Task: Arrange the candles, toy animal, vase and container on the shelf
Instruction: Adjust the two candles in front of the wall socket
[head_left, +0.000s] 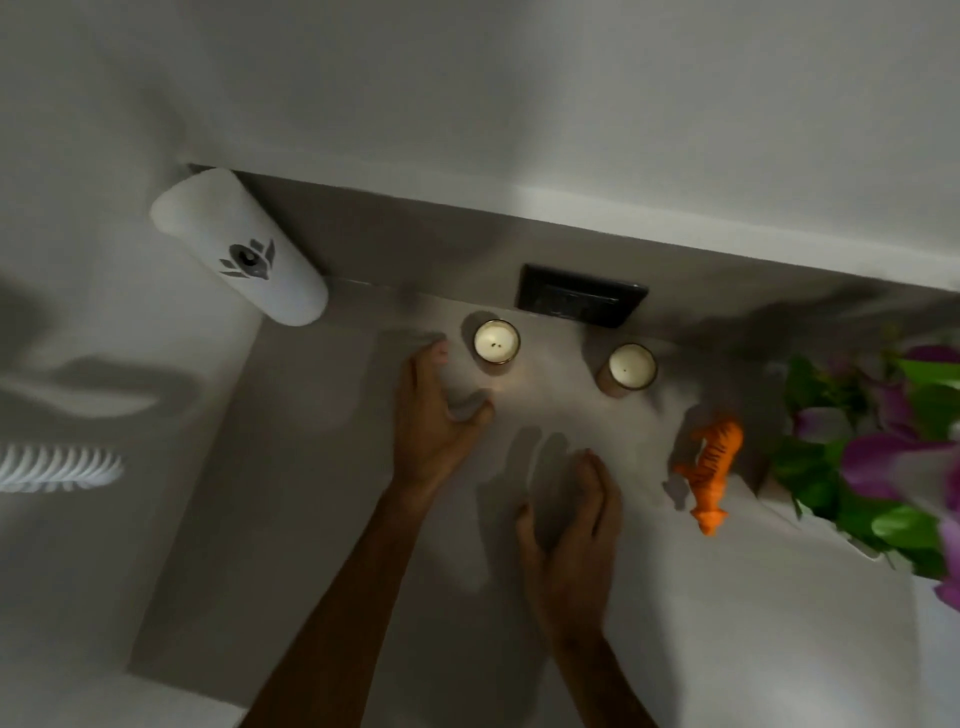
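Two white candles in glass jars stand near the back of the pale shelf: the left candle and the right candle. My left hand hovers just left of the left candle, fingers spread, holding nothing. Lower down, my right hand is open and empty over the shelf's middle. An orange striped toy tiger stands to the right. At the far right a vase of purple flowers and green leaves is partly cut off. A white cylindrical container with a grey flower mark is at the back left corner.
A black wall socket plate sits on the back wall behind the candles. The white wall rises behind the shelf. The shelf's left edge runs diagonally below the container. A white ribbed object shows below at far left.
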